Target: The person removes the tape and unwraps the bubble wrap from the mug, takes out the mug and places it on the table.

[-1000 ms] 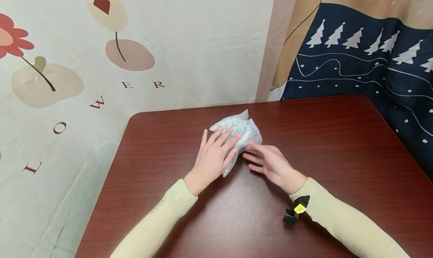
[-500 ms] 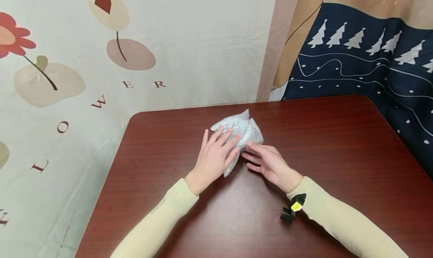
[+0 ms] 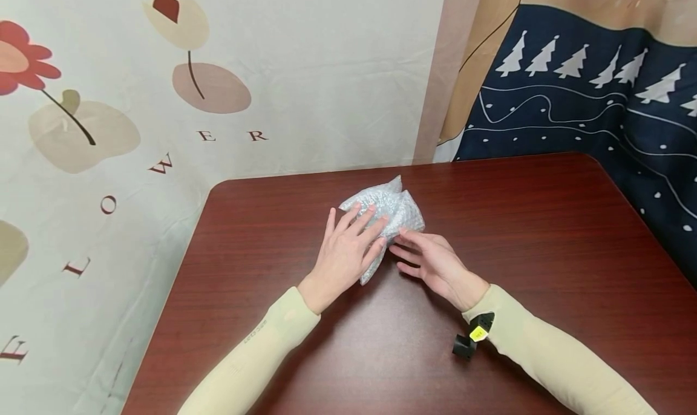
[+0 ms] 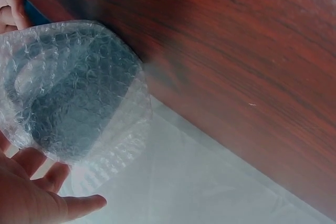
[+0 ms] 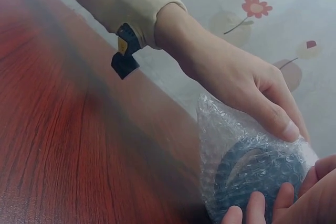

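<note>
A bubble-wrap parcel [image 3: 405,212] lies on the table. Through the clear wrap [image 4: 79,98] in the left wrist view shows a dark blue-grey thing with a curved, loop-like shape; I cannot tell its kind. My left hand [image 3: 339,253] rests over the parcel's near left side, fingers spread and fairly straight; in the right wrist view its thumb presses the wrap. My right hand [image 3: 438,265] is at the near right side, with its upper fingertips at the wrap's edge and the other fingers loosely bent.
A dark red-brown wooden table [image 3: 245,239] spreads around the parcel. Behind it hangs a pale cloth [image 3: 327,88] with flowers and letters, and to the right a navy cloth [image 3: 577,106] with white trees. A small black device [image 3: 472,337] hangs from the right wrist.
The hands and the parcel stay almost as they were; my right hand has shifted slightly left. The pale cloth at the left has moved a little.
</note>
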Demonstrator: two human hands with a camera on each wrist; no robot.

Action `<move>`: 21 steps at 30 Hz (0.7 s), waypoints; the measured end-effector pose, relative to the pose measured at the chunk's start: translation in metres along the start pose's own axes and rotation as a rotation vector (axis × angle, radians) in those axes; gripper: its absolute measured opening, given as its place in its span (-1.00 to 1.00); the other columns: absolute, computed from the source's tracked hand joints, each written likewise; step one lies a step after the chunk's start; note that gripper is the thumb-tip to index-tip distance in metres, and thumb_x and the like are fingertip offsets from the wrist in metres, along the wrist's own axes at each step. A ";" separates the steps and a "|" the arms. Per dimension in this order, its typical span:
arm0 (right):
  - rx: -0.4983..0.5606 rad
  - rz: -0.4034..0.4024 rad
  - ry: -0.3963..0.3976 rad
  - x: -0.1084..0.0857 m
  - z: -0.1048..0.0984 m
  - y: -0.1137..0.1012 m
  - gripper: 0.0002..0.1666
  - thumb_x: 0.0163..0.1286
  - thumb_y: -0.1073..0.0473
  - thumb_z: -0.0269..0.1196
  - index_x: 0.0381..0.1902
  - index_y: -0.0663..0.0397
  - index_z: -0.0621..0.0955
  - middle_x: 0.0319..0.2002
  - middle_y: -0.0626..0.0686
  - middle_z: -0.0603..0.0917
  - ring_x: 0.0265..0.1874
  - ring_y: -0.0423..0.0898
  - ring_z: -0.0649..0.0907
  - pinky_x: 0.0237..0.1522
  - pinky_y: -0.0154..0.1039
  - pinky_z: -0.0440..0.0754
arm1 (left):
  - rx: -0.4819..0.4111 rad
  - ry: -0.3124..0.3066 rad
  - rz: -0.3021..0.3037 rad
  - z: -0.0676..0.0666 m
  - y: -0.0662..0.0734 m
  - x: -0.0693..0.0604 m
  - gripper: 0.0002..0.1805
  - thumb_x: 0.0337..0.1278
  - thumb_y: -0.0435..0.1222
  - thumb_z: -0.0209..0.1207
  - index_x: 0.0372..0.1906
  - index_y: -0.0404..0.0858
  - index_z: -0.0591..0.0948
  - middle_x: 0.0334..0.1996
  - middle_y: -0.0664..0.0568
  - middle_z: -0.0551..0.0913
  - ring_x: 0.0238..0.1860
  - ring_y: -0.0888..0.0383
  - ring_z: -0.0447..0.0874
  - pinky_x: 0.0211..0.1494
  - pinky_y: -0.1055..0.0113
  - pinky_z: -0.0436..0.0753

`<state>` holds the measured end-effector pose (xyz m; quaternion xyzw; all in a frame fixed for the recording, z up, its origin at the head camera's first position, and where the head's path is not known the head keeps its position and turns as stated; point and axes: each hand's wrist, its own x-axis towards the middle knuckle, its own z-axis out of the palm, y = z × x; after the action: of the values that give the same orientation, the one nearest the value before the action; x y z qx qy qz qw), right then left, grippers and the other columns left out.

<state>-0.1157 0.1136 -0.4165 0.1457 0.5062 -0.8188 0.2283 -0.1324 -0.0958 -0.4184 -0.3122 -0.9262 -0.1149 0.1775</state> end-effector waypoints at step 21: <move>-1.081 -0.912 0.205 -0.002 -0.024 -0.010 -0.83 0.41 0.22 0.36 -0.07 0.09 0.76 -0.14 -0.01 0.73 -0.06 -0.02 0.71 -0.01 -0.01 0.60 | 0.004 0.006 0.012 0.000 -0.001 0.000 -0.54 0.57 0.01 0.03 0.40 0.03 0.59 0.43 0.01 0.51 0.51 -0.10 0.31 0.48 -0.39 0.14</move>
<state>-0.1185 0.1397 -0.4188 -0.1380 0.8706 -0.4493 -0.1452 -0.1335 -0.0966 -0.4184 -0.3170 -0.9240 -0.1127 0.1815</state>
